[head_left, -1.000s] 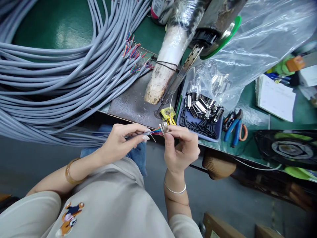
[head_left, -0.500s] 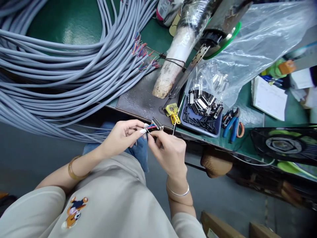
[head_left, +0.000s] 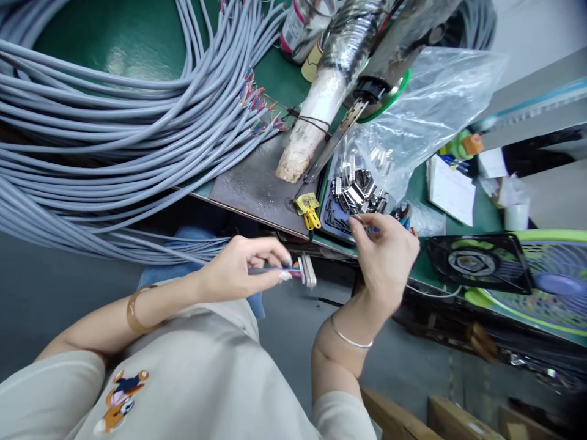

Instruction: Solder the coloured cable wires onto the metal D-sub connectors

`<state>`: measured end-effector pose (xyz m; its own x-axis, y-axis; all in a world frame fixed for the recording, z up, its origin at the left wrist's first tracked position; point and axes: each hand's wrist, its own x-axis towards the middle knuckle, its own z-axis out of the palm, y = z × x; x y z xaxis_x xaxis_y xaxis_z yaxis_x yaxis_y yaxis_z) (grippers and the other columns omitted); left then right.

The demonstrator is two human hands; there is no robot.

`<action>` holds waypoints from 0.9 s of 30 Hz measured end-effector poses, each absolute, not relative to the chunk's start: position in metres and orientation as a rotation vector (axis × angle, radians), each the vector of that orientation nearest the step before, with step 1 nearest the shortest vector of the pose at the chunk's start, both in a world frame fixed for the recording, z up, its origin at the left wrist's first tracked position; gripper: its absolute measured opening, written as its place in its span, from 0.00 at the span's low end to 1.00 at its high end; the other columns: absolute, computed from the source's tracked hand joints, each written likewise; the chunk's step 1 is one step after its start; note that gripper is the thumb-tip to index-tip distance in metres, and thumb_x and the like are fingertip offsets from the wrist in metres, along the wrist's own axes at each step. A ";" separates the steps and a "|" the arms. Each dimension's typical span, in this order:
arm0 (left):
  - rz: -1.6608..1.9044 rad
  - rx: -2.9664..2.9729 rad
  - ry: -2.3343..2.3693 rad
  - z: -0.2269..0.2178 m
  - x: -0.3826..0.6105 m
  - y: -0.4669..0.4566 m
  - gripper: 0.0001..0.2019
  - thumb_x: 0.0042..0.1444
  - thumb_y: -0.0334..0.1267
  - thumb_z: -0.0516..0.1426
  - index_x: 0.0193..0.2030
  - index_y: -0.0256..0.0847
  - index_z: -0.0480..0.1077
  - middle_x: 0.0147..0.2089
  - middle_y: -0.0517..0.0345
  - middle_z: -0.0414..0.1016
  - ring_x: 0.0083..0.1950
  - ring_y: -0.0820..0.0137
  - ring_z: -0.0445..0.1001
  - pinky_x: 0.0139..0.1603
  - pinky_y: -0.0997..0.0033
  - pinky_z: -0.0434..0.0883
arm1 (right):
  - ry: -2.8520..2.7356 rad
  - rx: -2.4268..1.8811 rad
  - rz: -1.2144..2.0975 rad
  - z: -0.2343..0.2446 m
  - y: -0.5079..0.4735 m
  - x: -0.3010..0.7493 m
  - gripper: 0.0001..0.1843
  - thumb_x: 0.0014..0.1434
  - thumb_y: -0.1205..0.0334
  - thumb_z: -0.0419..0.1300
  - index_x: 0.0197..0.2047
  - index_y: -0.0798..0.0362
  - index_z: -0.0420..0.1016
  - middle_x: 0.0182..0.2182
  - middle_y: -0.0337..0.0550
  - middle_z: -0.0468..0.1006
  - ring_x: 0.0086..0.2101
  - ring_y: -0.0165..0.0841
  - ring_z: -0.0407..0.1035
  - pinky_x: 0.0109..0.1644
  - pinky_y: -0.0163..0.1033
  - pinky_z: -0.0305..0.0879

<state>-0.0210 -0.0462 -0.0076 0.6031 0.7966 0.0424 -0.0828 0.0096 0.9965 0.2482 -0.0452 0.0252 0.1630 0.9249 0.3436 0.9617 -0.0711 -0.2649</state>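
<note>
My left hand is closed on the end of a grey cable, pinching its coloured wires between thumb and forefinger. A metal multi-pin connector sits on those wires, beyond my fingertips and in front of the bench edge. Over the front right of a blue tray is my right hand, thumb and forefinger pinched together. Whatever is between those fingertips is too small to make out. Inside the tray lie short black tubes and a heap of silver connectors.
A bundle of grey cables with stripped ends covers the bench's left. A wrapped white post stands by a metal plate and a yellow cutter. Right are a plastic bag, notepad and black fan.
My right hand has left the wires and moved right to the tray. My left hand still holds the cable, with the connector lower and turned. The view has shifted.
</note>
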 end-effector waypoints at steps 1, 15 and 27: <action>0.786 1.275 0.693 -0.008 -0.019 -0.043 0.10 0.57 0.34 0.64 0.45 0.37 0.75 0.33 0.57 0.81 0.22 0.81 0.67 0.22 0.80 0.61 | -1.807 -2.040 -0.049 0.021 -0.038 0.257 0.17 0.64 0.49 0.61 0.33 0.51 0.81 0.30 0.43 0.81 0.25 0.31 0.63 0.34 0.40 0.58; 0.847 0.815 0.803 -0.023 -0.004 -0.024 0.12 0.48 0.40 0.71 0.33 0.35 0.76 0.27 0.58 0.78 0.15 0.84 0.59 0.14 0.80 0.53 | -1.338 -1.717 0.108 0.021 -0.041 0.242 0.06 0.59 0.58 0.64 0.34 0.50 0.76 0.28 0.39 0.76 0.28 0.31 0.70 0.31 0.36 0.64; 0.938 0.977 0.891 -0.022 0.005 -0.029 0.10 0.52 0.39 0.67 0.35 0.33 0.77 0.26 0.62 0.72 0.19 0.83 0.58 0.18 0.81 0.53 | -1.431 -1.576 0.624 0.007 -0.069 0.163 0.06 0.66 0.60 0.63 0.38 0.51 0.80 0.31 0.35 0.75 0.21 0.22 0.54 0.25 0.35 0.50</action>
<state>0.0048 -0.0287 -0.0224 0.3314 0.9256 -0.1827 -0.2295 0.2669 0.9360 0.1626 -0.0687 0.0068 0.2056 0.9592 0.1940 0.5105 0.0640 -0.8575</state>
